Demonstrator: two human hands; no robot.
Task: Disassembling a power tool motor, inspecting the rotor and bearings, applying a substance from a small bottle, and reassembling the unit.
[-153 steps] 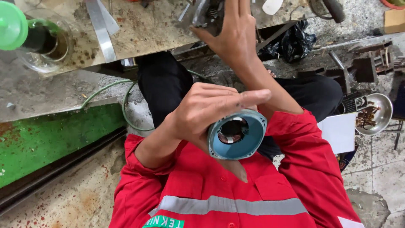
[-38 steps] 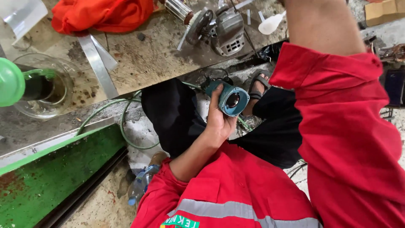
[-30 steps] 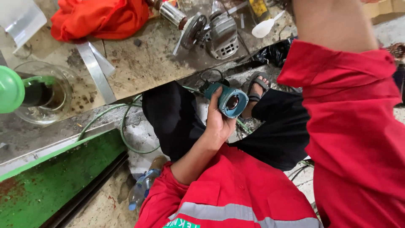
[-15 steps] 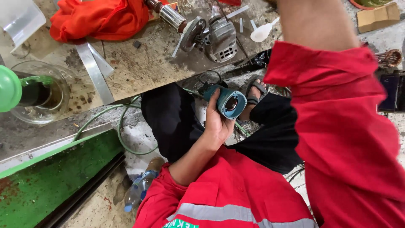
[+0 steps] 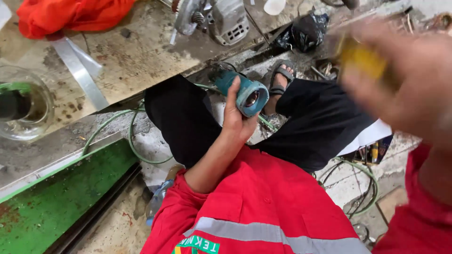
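Observation:
My left hand (image 5: 237, 117) grips a teal cylindrical motor housing (image 5: 245, 92), its open round end facing up and right, held low between my knees. My right hand (image 5: 405, 89) is close to the camera at the upper right, blurred, with its fingers closed around a small yellow object (image 5: 360, 59); what the object is cannot be made out. The two hands are apart. On the workbench (image 5: 136, 61) above the housing lies a grey metal gear head (image 5: 214, 19) of a power tool.
An orange-red cloth (image 5: 70, 16) lies at the bench's back left beside a metal strip (image 5: 80, 73). A glass bowl (image 5: 23, 110) stands at the left edge. Green hose (image 5: 134, 150) loops on the floor by a green board (image 5: 61, 197). A sandalled foot (image 5: 280, 84) rests ahead.
My right arm, which was reaching up over the bench, has come back down toward me and its hand now holds a yellow object. The left hand keeps the teal housing in place.

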